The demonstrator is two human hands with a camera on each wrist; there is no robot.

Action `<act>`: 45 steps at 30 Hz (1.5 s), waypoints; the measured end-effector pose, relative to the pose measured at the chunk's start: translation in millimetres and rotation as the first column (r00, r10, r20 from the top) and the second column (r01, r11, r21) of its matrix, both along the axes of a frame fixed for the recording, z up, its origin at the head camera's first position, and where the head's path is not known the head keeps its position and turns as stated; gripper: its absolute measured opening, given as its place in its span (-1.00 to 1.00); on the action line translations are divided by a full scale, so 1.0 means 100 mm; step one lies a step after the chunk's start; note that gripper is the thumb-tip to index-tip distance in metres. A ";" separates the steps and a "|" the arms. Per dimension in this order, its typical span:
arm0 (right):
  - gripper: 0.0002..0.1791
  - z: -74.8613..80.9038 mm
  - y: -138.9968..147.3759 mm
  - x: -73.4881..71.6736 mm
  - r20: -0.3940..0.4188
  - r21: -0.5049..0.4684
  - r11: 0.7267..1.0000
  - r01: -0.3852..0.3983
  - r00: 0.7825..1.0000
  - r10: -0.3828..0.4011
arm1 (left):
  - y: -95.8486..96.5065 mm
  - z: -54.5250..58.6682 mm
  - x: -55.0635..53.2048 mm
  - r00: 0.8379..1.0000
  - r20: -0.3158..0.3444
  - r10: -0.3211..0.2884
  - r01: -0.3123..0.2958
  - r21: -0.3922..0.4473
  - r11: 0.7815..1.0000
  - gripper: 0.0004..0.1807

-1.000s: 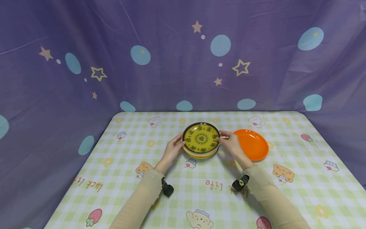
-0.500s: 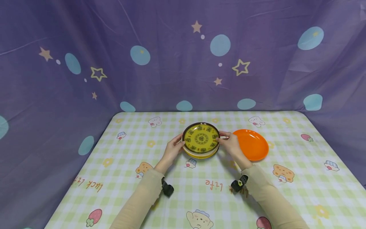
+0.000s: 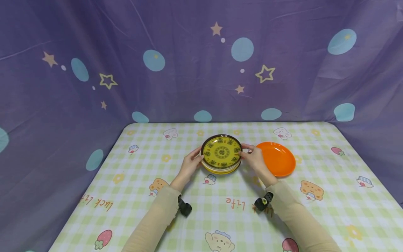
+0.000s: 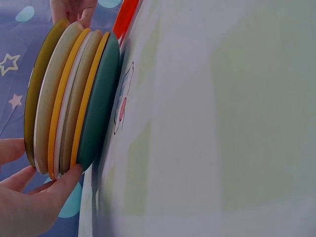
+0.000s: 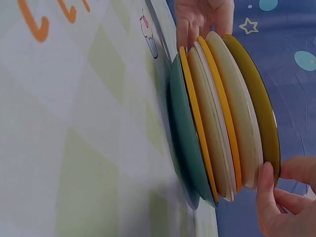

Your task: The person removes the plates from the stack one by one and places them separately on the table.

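Observation:
A stack of plates [image 3: 220,171] stands mid-table, topped by a yellow-green plate [image 3: 221,152] with a dark rim and dark printed figures. Cream, yellow and white edges show beneath it, and a teal plate [image 4: 101,108] lies lowest, seen in the wrist views. My left hand [image 3: 189,164] holds the stack's left side, thumb against the lower rims and fingers by the upper ones. On the right side, my right hand [image 3: 255,161] pinches the top plate's edge; in the right wrist view its thumb [image 5: 266,177] presses below that rim.
An orange plate [image 3: 278,159] lies on the table just right of the stack, close to my right hand. A checked cloth [image 3: 141,217] with cartoon prints covers the table. A purple curtain [image 3: 189,91] with stars stands behind the table.
My right wrist has turned slightly inward. The plates and my left hand look unmoved.

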State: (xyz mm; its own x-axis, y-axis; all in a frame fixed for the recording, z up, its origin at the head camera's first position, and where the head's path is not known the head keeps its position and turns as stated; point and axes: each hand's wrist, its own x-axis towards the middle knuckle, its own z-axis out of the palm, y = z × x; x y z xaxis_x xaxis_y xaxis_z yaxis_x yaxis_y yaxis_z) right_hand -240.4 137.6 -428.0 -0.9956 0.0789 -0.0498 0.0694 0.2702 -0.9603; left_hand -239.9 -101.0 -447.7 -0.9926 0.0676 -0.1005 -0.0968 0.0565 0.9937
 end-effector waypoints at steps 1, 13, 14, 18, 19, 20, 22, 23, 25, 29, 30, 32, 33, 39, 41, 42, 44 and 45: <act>-0.57 0.00 0.00 0.00 0.007 -0.007 1.000 0.002 1.000 -0.002 | 0.00 0.00 0.00 1.000 0.003 0.002 -0.002 0.003 1.000 -0.50; -0.59 0.01 0.03 -0.01 0.029 -0.032 0.999 0.013 1.000 -0.012 | 0.02 0.03 -0.01 1.000 0.003 0.001 -0.001 0.002 1.000 -0.50; -0.60 0.01 0.03 -0.01 0.030 -0.038 0.999 0.018 0.999 -0.017 | 0.02 0.03 -0.01 1.000 0.002 -0.001 0.001 0.001 1.000 -0.50; -0.61 0.01 0.04 -0.01 0.034 -0.044 0.998 0.041 0.999 -0.039 | 0.02 0.03 -0.01 1.000 0.010 0.005 -0.005 0.003 1.000 -0.50; -0.61 0.01 0.04 0.00 0.038 -0.044 0.998 0.048 0.998 -0.047 | 0.03 0.02 -0.01 1.000 0.013 0.007 -0.007 0.001 1.000 -0.50; -0.61 0.01 0.04 0.00 0.040 -0.046 0.997 0.055 0.998 -0.053 | 0.03 0.02 -0.01 1.000 0.016 0.010 -0.010 -0.001 1.000 -0.51; -0.62 0.00 0.04 0.00 0.047 -0.047 0.997 0.065 0.997 -0.063 | 0.03 0.02 -0.01 1.000 0.015 0.013 -0.013 -0.003 1.000 -0.52; -0.62 0.00 0.04 0.00 0.045 -0.052 0.996 0.067 0.997 -0.065 | 0.03 0.02 0.00 1.000 0.013 0.015 -0.015 -0.002 1.000 -0.52; -0.63 -0.01 0.04 -0.01 0.044 -0.058 0.995 0.080 0.996 -0.078 | 0.03 0.03 0.00 1.000 0.009 0.017 -0.017 0.002 1.000 -0.53; -0.63 -0.01 0.04 -0.01 0.040 -0.078 0.993 0.092 0.995 -0.089 | 0.03 0.02 0.00 1.000 -0.002 0.014 -0.014 0.009 1.000 -0.53; -0.63 -0.02 0.04 -0.01 0.044 -0.088 0.991 0.098 0.995 -0.095 | 0.03 0.02 0.00 1.000 -0.004 0.011 -0.011 0.008 1.000 -0.53; -0.64 -0.02 0.05 -0.01 0.046 -0.109 0.989 0.099 0.994 -0.095 | 0.03 0.02 0.00 1.000 -0.008 0.005 -0.005 0.009 1.000 -0.52; -0.63 -0.02 0.05 -0.01 0.042 -0.113 0.989 0.094 0.995 -0.090 | 0.02 0.02 0.00 1.000 -0.009 0.002 -0.002 0.011 1.000 -0.52; -0.62 -0.01 0.09 -0.01 0.056 -0.162 0.983 0.088 0.995 -0.080 | 0.02 0.02 0.01 1.000 -0.017 -0.005 0.006 0.023 1.000 -0.51; -0.62 0.00 0.10 -0.01 0.059 -0.172 0.982 0.085 0.995 -0.075 | 0.02 0.02 0.01 1.000 -0.015 -0.001 0.002 0.018 1.000 -0.51; -0.62 0.00 0.11 -0.01 0.061 -0.180 0.980 0.083 0.995 -0.073 | 0.02 0.02 0.01 1.000 -0.015 0.001 -0.001 0.015 1.000 -0.51; -0.61 0.01 0.14 -0.01 0.062 -0.183 0.980 0.079 0.996 -0.069 | 0.02 0.01 0.02 1.000 -0.016 0.004 -0.004 0.012 1.000 -0.51; -0.61 0.02 0.15 -0.01 0.061 -0.184 0.980 0.076 0.996 -0.066 | 0.02 0.01 0.02 1.000 -0.014 0.007 -0.007 0.013 1.000 -0.51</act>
State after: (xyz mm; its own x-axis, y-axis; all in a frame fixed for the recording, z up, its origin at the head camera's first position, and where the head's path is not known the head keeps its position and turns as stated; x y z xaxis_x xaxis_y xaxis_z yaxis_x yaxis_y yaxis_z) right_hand -241.4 152.6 -426.5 -0.9832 0.1334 -0.1243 0.1356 0.0794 -0.9876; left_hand -238.2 -98.7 -446.9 -0.9944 0.0619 -0.0861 -0.0835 0.0425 0.9956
